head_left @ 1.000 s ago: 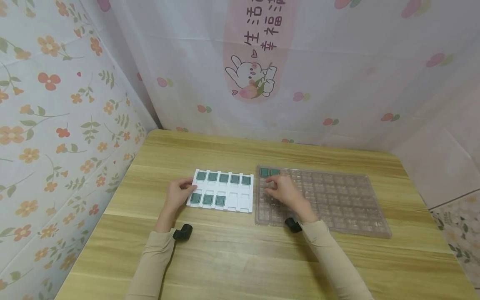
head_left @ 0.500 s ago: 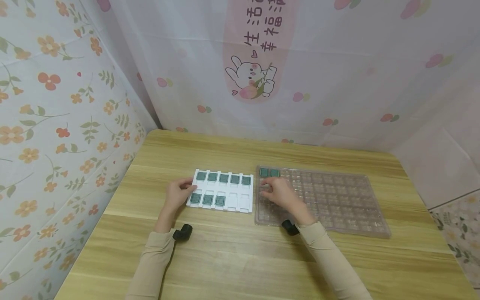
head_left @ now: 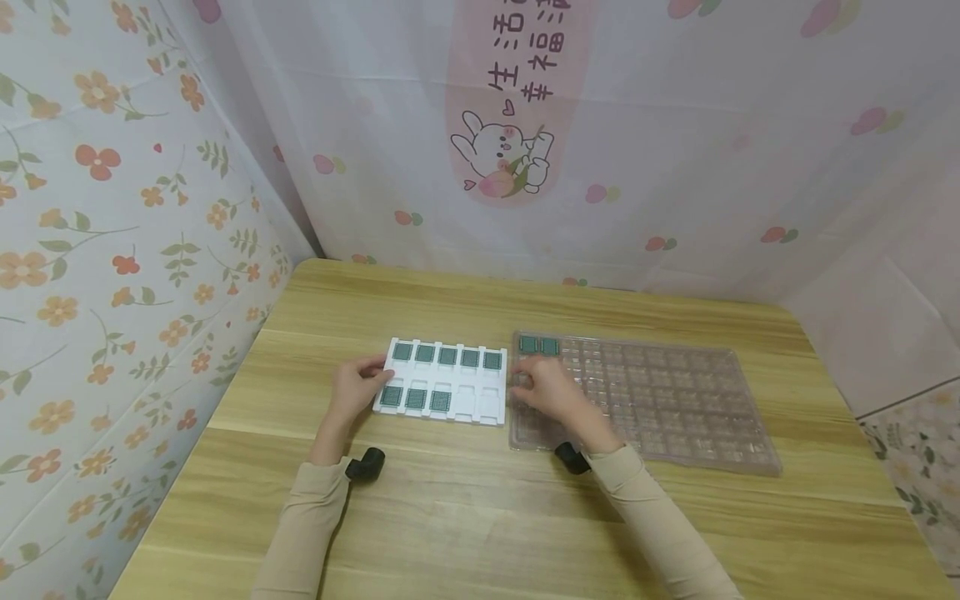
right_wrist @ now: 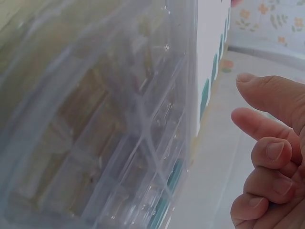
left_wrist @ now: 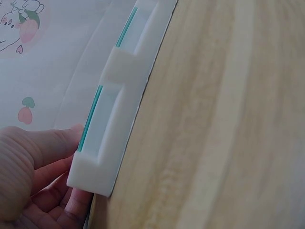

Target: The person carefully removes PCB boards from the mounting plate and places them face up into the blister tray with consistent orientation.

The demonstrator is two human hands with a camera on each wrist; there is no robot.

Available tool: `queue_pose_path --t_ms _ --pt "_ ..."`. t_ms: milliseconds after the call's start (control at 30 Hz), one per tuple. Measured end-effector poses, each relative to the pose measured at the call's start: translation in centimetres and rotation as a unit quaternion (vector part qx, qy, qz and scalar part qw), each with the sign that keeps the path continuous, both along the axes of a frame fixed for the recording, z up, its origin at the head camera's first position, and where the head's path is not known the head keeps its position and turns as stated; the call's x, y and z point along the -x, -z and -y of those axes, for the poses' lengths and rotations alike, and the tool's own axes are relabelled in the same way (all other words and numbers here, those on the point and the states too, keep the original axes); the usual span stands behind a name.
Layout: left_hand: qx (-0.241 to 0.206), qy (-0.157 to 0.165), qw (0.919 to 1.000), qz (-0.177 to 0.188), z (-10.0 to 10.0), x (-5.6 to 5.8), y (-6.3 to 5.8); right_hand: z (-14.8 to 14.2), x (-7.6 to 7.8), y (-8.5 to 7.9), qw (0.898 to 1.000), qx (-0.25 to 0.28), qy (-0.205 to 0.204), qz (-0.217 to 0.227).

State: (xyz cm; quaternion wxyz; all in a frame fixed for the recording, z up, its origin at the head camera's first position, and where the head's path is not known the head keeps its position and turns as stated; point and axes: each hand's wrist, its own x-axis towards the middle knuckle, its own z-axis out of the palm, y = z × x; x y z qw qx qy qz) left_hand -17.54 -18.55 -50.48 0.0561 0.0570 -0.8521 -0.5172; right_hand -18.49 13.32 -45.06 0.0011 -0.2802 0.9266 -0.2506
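My left hand (head_left: 358, 390) pinches the left end of a white tray (head_left: 474, 380), thumb at the edge and fingers curled beside it in the left wrist view. Several small green grid-patterned squares, like chips (head_left: 447, 357), sit in the tray: a full far row, and three at the left of the near row. My right hand (head_left: 551, 387) is over the left end of a clear plastic tray (head_left: 693, 408), close to the white tray. In the right wrist view its thumb and index finger stand apart with nothing between them. Two green chips (head_left: 539, 345) lie in the clear tray's far-left pockets.
Both trays lie side by side on a wood-grain table (head_left: 450, 517), a narrow gap between them. A printed white curtain (head_left: 637, 150) hangs behind the table, and a floral curtain (head_left: 135, 250) lines the left. Black wrist cameras (head_left: 365, 465) jut out from both wrists.
My right hand has moved left over the clear tray, toward the white tray. The left hand, both trays and the visible chips stay where they were.
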Motion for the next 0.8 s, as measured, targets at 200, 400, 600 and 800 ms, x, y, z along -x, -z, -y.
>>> queue_pose_path --t_ms 200,400,600,800 --pt "-0.003 -0.002 1.0 0.006 0.0 0.0 -0.1 0.5 0.0 0.0 1.0 -0.002 -0.02 -0.018" --pt "-0.006 0.0 1.0 0.004 0.0 0.0 -0.2 1.2 -0.2 -0.4 0.999 -0.004 -0.03 -0.015" --pt "-0.009 0.0 0.9999 0.011 -0.1 -0.1 -0.4 1.9 -0.2 -0.4 0.999 -0.01 -0.037 -0.013" --pt "-0.001 0.0 0.9999 0.011 -0.1 -0.2 -0.5 2.7 -0.3 -0.3 0.999 -0.007 -0.048 -0.015"
